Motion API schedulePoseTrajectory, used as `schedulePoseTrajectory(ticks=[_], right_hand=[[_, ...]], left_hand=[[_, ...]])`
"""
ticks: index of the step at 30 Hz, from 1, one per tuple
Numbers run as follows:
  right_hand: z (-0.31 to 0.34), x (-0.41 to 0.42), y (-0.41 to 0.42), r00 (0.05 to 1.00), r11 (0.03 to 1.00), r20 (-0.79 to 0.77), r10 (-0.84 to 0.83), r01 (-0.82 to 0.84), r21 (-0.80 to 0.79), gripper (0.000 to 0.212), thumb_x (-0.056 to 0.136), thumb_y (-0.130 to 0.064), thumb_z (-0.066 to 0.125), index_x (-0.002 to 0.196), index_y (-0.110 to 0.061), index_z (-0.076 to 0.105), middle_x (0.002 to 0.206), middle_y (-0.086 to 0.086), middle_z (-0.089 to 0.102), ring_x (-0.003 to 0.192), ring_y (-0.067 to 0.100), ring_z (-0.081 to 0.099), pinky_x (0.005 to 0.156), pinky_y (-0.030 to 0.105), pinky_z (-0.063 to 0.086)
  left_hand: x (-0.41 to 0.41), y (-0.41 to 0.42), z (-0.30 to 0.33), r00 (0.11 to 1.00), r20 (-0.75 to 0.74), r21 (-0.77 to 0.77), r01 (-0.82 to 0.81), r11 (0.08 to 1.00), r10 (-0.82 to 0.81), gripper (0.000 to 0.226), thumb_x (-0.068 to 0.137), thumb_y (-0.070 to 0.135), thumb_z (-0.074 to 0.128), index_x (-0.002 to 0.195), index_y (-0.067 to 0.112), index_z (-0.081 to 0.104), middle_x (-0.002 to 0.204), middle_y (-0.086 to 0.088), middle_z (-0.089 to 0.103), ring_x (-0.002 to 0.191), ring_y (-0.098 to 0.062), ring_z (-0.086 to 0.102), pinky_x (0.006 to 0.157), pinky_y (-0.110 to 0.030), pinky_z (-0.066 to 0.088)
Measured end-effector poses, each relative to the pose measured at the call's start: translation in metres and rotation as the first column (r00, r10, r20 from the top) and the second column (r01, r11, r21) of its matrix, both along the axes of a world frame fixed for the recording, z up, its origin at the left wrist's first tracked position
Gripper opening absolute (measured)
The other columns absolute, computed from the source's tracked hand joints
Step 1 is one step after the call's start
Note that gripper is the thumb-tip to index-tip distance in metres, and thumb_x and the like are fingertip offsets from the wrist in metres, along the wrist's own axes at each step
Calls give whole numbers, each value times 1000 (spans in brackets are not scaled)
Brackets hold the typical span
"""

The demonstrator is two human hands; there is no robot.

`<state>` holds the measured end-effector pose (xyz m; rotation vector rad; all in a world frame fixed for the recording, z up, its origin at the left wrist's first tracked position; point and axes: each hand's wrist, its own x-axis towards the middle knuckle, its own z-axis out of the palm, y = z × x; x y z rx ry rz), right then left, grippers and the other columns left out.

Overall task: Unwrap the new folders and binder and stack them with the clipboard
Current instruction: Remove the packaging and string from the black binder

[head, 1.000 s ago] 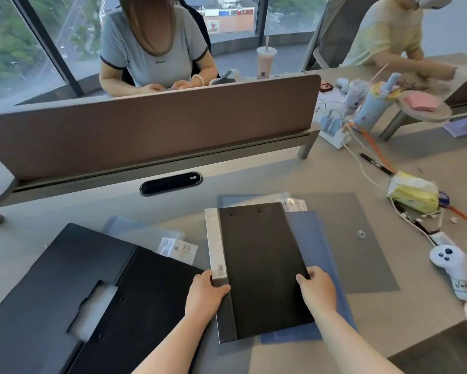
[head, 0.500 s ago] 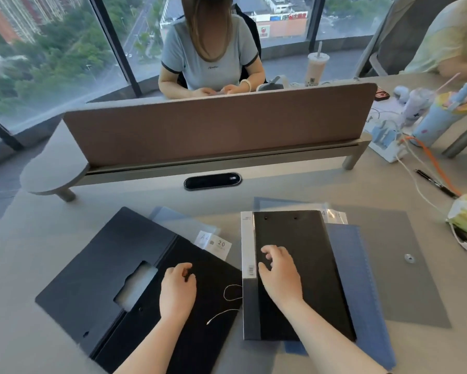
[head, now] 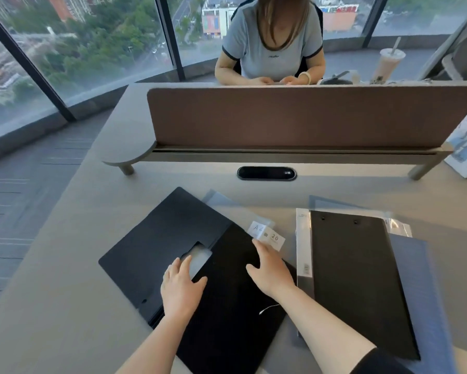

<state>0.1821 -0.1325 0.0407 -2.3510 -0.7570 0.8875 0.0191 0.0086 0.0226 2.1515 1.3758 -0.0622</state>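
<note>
A large black folder point(head: 227, 314) lies open on the desk, its flap point(head: 156, 247) spread to the left with a cut-out window. My left hand point(head: 181, 287) rests flat on it beside the window, fingers apart. My right hand point(head: 270, 271) lies flat on the folder's right part, holding nothing. A thin white elastic cord point(head: 268, 309) lies on the folder below my right hand. To the right, a black clipboard-like binder point(head: 356, 279) with a grey spine sits on a blue folder point(head: 426, 306). A clear-wrapped blue folder with a white "A4 20" label point(head: 267, 234) pokes out behind the black folder.
A brown divider panel point(head: 294, 117) runs across the desk, with a black cable port point(head: 266, 173) in front of it. A person sits behind the divider. The desk's left edge point(head: 51, 211) drops to the floor. Clear wrapping point(head: 399, 226) lies by the binder's top.
My right hand left the black binder and moved left onto the open black folder. My left hand slid up toward the flap's window. The view turned left.
</note>
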Motion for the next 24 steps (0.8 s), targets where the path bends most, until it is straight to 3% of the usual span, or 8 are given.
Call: schedulePoseTrajectory(ticks=[6, 11, 16, 21, 24], right_hand=[[-6, 5, 36, 999, 996, 49, 3, 1, -87, 71, 95, -32, 53, 155, -23, 17, 163, 0, 20, 149, 24, 19, 116, 42, 30], [-14, 11, 57, 992, 977, 124, 2, 25, -210, 69, 93, -35, 51, 154, -21, 23, 156, 5, 35, 145, 32, 27, 114, 48, 33], [-13, 11, 72, 967, 955, 256, -2, 77, -285, 56, 92, -36, 53, 144, -18, 42, 142, 8, 51, 132, 32, 41, 107, 45, 39], [-11, 8, 79, 966, 965, 243, -85, 141, -221, 45, 95, -40, 52, 134, -18, 55, 132, 9, 56, 127, 31, 43, 104, 43, 38], [-5, 5, 87, 968, 978, 179, -175, 193, -84, 22, 94, -37, 54, 105, -21, 65, 106, 4, 60, 105, 26, 54, 90, 39, 44]], left_hand=[[-16, 13, -13, 988, -72, -11, 135, 991, -136, 69, 89, 47, 61, 149, 28, 33, 164, -2, 15, 152, -24, 6, 122, -46, 10], [-26, 22, -17, 981, -55, -13, 183, 983, -184, 78, 88, 44, 64, 152, 29, 23, 164, -1, 11, 152, -22, 4, 123, -45, 10], [-30, 33, -18, 981, -40, -29, 188, 982, -189, 84, 87, 43, 65, 154, 30, 16, 165, 0, 8, 152, -22, 2, 124, -45, 10], [-28, 46, -13, 984, -1, -38, 177, 983, -177, 84, 87, 47, 65, 154, 32, 16, 165, 1, 9, 152, -22, 2, 123, -45, 10], [-26, 54, -8, 986, 36, -39, 163, 986, -162, 86, 85, 50, 65, 153, 34, 16, 165, 0, 10, 152, -22, 3, 123, -46, 11]])
